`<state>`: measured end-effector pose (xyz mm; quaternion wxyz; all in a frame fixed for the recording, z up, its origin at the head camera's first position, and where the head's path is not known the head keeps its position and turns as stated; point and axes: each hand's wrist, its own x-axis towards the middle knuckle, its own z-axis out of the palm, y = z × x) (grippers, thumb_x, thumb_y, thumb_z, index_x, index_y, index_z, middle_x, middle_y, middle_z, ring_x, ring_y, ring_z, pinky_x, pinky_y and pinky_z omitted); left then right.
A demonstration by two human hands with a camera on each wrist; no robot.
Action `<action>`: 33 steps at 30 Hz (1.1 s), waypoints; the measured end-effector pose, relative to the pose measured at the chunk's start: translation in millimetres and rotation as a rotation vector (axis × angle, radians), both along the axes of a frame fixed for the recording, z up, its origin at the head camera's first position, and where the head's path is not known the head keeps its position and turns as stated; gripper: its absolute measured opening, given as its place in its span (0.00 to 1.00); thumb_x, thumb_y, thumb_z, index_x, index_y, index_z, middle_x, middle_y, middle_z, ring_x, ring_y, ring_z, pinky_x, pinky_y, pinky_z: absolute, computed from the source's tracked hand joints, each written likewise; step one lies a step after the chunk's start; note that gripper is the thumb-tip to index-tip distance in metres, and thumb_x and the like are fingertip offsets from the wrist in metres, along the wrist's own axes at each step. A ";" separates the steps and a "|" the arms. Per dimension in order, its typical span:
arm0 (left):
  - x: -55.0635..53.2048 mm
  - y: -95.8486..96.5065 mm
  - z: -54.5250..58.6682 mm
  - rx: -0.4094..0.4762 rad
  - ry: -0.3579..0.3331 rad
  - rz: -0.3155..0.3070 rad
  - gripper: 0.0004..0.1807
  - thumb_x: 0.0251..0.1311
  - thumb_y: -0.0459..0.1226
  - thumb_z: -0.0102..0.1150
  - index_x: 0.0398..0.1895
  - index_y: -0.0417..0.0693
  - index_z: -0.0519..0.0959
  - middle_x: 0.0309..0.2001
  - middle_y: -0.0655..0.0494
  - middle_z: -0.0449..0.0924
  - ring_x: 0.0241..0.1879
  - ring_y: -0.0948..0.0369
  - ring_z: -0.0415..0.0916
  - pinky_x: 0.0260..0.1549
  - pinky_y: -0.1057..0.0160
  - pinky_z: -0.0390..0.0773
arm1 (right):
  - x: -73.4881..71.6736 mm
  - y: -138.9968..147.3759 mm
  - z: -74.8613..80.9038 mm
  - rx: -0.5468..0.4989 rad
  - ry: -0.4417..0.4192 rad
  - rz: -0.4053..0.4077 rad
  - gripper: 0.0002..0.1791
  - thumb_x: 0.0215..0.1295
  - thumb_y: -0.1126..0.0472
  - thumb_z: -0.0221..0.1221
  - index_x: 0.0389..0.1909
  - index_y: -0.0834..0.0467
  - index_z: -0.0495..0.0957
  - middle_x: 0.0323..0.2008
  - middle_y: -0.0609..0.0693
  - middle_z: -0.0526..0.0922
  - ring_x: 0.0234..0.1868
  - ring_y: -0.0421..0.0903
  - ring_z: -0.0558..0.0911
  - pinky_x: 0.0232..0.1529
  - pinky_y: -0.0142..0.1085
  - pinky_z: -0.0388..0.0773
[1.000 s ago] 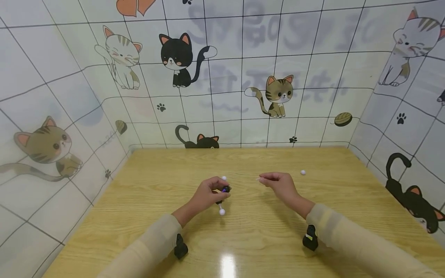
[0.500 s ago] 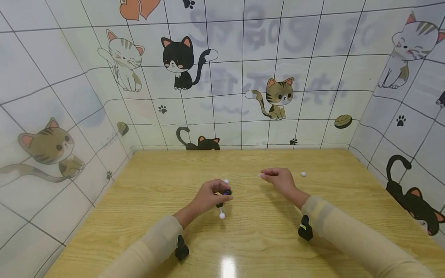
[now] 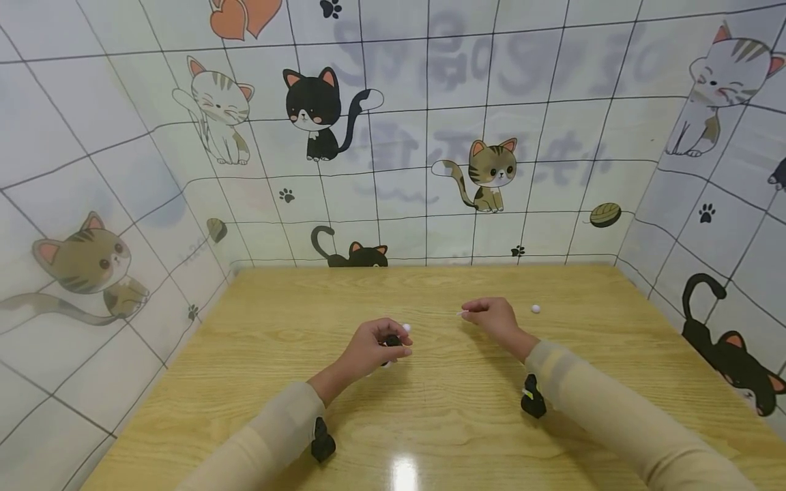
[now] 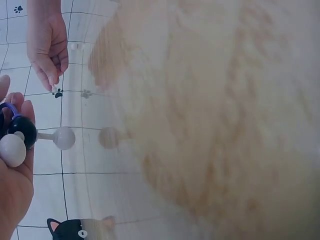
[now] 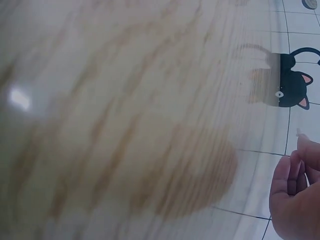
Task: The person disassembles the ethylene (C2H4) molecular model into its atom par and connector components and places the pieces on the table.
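My left hand [image 3: 368,349] holds a ball-and-stick molecular model between thumb and fingers, above the table. In the left wrist view, its black ball [image 4: 25,131] carries a white ball [image 4: 12,151] in front and another white ball [image 4: 64,138] on a short stick. A purple curved link [image 4: 9,107] shows behind them; fingers and palm hide the rest. Right of it, apart from the model, my right hand [image 3: 496,319] pinches a small white stick [image 3: 460,314] with thumb and fingertips. The stick's tip also pokes up past the fingers in the right wrist view.
One loose white ball [image 3: 536,309] lies on the wooden table [image 3: 467,436], behind and right of my right hand. Cat-printed wall sheets [image 3: 399,191] stand along the table's back and both sides. A small black camera [image 3: 323,442] hangs at my left wrist.
My left hand has turned the molecular model: the white ball that stuck out toward me has swung out of sight. My right hand has shifted slightly, with the white stick still pinched.
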<state>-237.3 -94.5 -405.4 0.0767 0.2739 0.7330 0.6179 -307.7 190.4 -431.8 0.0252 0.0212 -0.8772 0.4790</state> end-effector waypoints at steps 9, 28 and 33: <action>-12.8 -0.9 -18.2 -0.022 0.002 -0.050 0.13 0.61 0.25 0.61 0.49 0.30 0.76 0.47 0.36 0.80 0.42 0.59 0.80 0.36 0.61 0.80 | 1.5 -2.2 2.0 -0.001 0.000 -0.020 0.11 0.63 0.64 0.65 0.44 0.65 0.84 0.45 0.60 0.84 0.42 0.51 0.80 0.34 0.35 0.75; -19.6 -0.5 -30.2 -0.004 0.012 -0.075 0.12 0.61 0.28 0.63 0.43 0.33 0.72 0.46 0.34 0.80 0.37 0.61 0.79 0.32 0.66 0.78 | -2.8 1.6 -2.4 -0.027 -0.038 -0.016 0.12 0.65 0.62 0.64 0.45 0.65 0.84 0.45 0.59 0.83 0.40 0.48 0.79 0.33 0.33 0.75; -18.7 1.1 -28.3 -0.070 -0.008 -0.012 0.12 0.58 0.28 0.66 0.43 0.35 0.77 0.40 0.45 0.81 0.30 0.62 0.75 0.27 0.65 0.73 | -6.1 2.5 -3.2 -0.017 -0.048 -0.029 0.12 0.65 0.62 0.64 0.45 0.64 0.84 0.44 0.58 0.84 0.35 0.45 0.78 0.30 0.33 0.74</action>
